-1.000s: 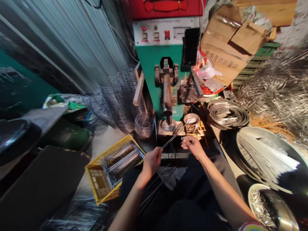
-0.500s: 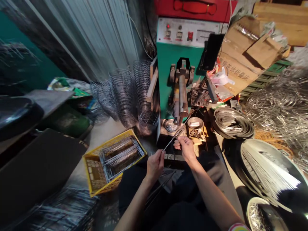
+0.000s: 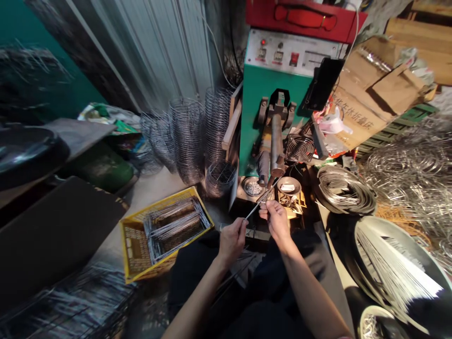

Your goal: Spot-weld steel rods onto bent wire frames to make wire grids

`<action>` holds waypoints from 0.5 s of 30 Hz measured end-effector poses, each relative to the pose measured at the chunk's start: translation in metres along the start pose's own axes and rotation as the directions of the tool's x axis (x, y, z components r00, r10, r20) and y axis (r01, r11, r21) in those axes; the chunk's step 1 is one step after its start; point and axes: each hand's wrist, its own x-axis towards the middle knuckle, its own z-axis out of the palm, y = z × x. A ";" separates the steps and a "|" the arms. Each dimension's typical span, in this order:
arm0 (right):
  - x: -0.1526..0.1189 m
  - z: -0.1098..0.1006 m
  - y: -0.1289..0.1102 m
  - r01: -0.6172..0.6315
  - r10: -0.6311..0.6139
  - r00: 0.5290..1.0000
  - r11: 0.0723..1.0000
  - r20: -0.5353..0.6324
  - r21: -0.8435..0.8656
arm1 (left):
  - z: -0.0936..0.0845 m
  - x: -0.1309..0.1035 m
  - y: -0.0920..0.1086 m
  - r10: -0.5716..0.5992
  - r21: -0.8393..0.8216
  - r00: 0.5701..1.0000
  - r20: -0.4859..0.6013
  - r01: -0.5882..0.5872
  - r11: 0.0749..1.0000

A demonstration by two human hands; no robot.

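My left hand [image 3: 233, 240] is closed around the near end of a thin metal rod [image 3: 254, 210]. The rod slants up and away to the right, its far end just below the arms [image 3: 277, 146] of a green machine that looks like a spot welder [image 3: 259, 80]. Close beside the rod, my right hand [image 3: 278, 221] has its fingers pinched together. A small thin metal piece shows at those fingertips, too small to make out clearly. Under the arms are a round dish of small metal bits [image 3: 253, 187] and another dish with a white block [image 3: 288, 187].
At left stands a yellow basket [image 3: 132, 254] of straight wires, with stacked wire coils [image 3: 187, 141] behind it. At right lie a coil of flat strip [image 3: 348, 190], a large basin [image 3: 381, 223] of metal strips and a tangled wire heap [image 3: 416, 165]. A cardboard box [image 3: 370, 99] sits behind.
The view has shifted, so the machine sits farther right in the picture. Both hands keep nearly the same place by the machine arms, the left still on the rod.
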 end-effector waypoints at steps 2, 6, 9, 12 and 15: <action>0.002 -0.001 -0.002 0.002 -0.002 1.000 1.000 -0.013 0.000 | 0.001 0.002 0.002 0.012 -0.019 1.000 0.000 -0.012 1.000; 0.005 -0.001 -0.005 0.017 -0.016 0.998 1.000 -0.066 0.014 | 0.002 0.005 0.005 0.033 -0.054 0.999 -0.012 -0.034 0.998; 0.008 -0.001 -0.007 0.033 -0.032 0.998 0.999 -0.054 0.031 | 0.002 0.007 0.007 0.040 -0.056 0.999 -0.020 -0.041 0.998; 0.010 -0.002 -0.008 0.041 -0.040 0.999 0.998 -0.019 0.041 | 0.002 0.009 0.007 0.043 -0.049 0.999 -0.025 -0.044 0.998; 0.012 -0.001 -0.011 0.033 -0.034 0.999 0.998 0.014 0.051 | 0.002 0.011 0.008 0.047 -0.036 0.998 -0.040 -0.049 0.998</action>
